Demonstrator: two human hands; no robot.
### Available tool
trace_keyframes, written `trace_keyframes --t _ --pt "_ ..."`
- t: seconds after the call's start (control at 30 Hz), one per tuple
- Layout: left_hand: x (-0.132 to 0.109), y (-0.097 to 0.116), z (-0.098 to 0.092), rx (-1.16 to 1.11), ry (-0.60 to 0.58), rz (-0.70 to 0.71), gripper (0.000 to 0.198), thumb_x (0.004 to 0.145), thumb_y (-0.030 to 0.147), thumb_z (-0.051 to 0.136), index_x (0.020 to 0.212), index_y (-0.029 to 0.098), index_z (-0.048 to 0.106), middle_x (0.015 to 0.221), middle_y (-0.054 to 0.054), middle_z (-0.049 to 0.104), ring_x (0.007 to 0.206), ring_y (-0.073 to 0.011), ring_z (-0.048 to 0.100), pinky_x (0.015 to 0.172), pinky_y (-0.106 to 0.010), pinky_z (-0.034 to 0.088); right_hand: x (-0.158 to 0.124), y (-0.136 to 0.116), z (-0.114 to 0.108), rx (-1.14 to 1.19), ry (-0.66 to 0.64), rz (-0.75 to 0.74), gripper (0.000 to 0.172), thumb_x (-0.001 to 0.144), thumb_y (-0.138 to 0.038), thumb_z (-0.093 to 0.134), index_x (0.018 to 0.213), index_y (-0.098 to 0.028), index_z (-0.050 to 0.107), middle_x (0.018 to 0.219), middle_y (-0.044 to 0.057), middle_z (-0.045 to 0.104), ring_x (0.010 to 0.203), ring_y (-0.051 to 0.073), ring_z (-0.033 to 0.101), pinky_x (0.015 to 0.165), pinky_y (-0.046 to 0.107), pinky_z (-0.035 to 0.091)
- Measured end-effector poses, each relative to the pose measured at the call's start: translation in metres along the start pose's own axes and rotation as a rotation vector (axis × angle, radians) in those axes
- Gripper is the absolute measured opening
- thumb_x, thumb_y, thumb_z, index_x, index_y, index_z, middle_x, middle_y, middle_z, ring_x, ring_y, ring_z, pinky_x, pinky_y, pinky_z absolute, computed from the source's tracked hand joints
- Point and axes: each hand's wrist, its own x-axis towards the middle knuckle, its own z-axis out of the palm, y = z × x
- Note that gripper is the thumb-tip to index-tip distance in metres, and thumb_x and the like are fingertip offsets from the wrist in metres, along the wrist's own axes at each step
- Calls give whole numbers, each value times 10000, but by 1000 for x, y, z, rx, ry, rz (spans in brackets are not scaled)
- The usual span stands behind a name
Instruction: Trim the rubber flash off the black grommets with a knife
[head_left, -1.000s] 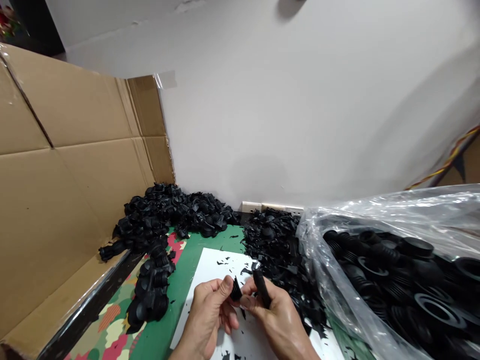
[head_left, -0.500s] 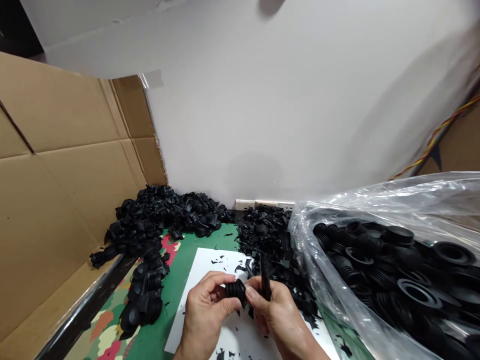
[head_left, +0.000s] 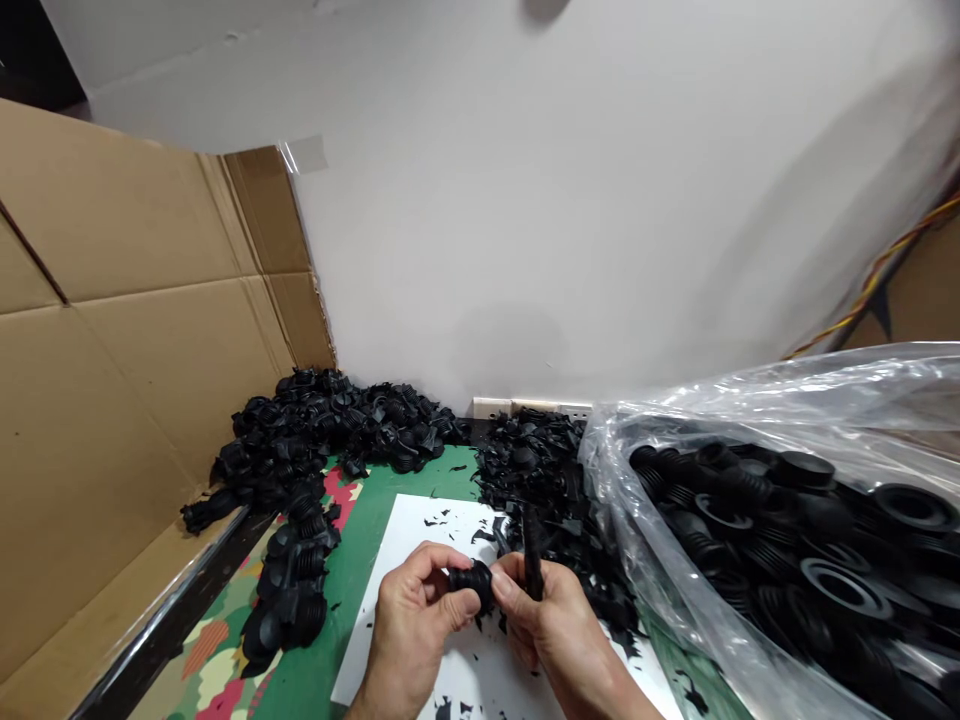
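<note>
A small ribbed black rubber piece (head_left: pixel 472 585) is pinched between the thumb and fingers of my left hand (head_left: pixel 416 620), above a white sheet (head_left: pixel 390 560). My right hand (head_left: pixel 551 620) is closed around a slim dark tool (head_left: pixel 532 550) that points upward. Its thumb and forefinger touch the right side of the rubber piece. Which end of the tool is the working one cannot be made out. Black scraps lie scattered on the sheet around both hands.
Black ribbed parts (head_left: pixel 397 425) are heaped at the back left, with a row nearer. Black scraps (head_left: pixel 525 460) pile up behind my right hand. A clear plastic bag (head_left: pixel 622 500) on the right holds many black parts. Cardboard (head_left: pixel 135 360) stands at left, before a white wall (head_left: pixel 480 200).
The rubber piece has turned slightly in my left fingers and shows a different side. Both hands stay in nearly the same place and keep their holds.
</note>
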Motion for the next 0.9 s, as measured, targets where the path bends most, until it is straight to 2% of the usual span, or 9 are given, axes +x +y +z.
trace_keyframes --t 0.13,0.23,0.3,0.4,0.53,0.63,0.73,0.8,0.9 --pt "-4 0 0 202 -28 180 137 698 148 649 817 206 682 804 -8 632 723 -162 582 648 -237 457 -9 -10 3 -19 4 -30 394 591 -523 729 591 -168 561 396 -84 369 358 65 295 369 216 219" --pt "-7 -2 -1 299 -3 257 93 747 156 596 802 208 650 775 -5 609 700 -164 560 636 -242 444 -12 -13 5 -21 -20 5 387 581 -512 726 588 -172 540 401 -88 362 356 63 299 359 210 205" --pt "-8 -5 -1 297 32 264 62 748 161 588 772 204 627 744 1 591 676 -162 544 623 -244 438 -11 -11 8 24 -36 56 395 553 -513 727 566 -187 505 375 -111 305 341 52 254 350 206 196" --pt "-10 -7 0 241 51 178 21 751 192 590 765 198 604 694 9 576 649 -165 538 604 -250 438 -10 -9 11 144 -70 108 383 582 -506 700 570 -206 462 375 -137 242 343 40 173 346 199 193" --pt "-9 -5 1 234 11 163 62 764 208 572 799 193 621 728 -4 595 691 -178 556 639 -260 441 -11 -9 13 88 -54 116 371 588 -496 705 587 -203 477 392 -132 260 349 44 190 351 199 202" --pt "-7 -4 0 294 -20 222 69 768 187 556 772 197 624 732 0 580 692 -172 540 644 -256 420 -14 -18 7 -51 -4 13 346 628 -494 688 615 -179 546 418 -97 337 369 65 270 365 207 222" --pt "-6 -5 -1 335 -35 210 80 789 190 529 749 202 597 708 11 545 661 -163 506 620 -254 395 -19 -33 -4 -137 66 -157 350 683 -489 666 743 -144 653 501 -39 471 456 108 396 430 228 310" --pt "-7 -6 -2 349 -44 186 91 807 202 509 746 203 577 702 14 526 658 -163 491 620 -257 384 -22 -43 -13 -122 124 -248 380 702 -503 661 829 -147 693 604 6 558 566 151 485 531 260 393" --pt "-8 -7 -2 366 -50 157 93 818 215 496 748 204 556 701 15 511 661 -164 477 618 -261 370 -24 -52 -23 -138 156 -395 382 733 -551 622 828 -197 727 864 63 642 773 208 560 686 300 442"
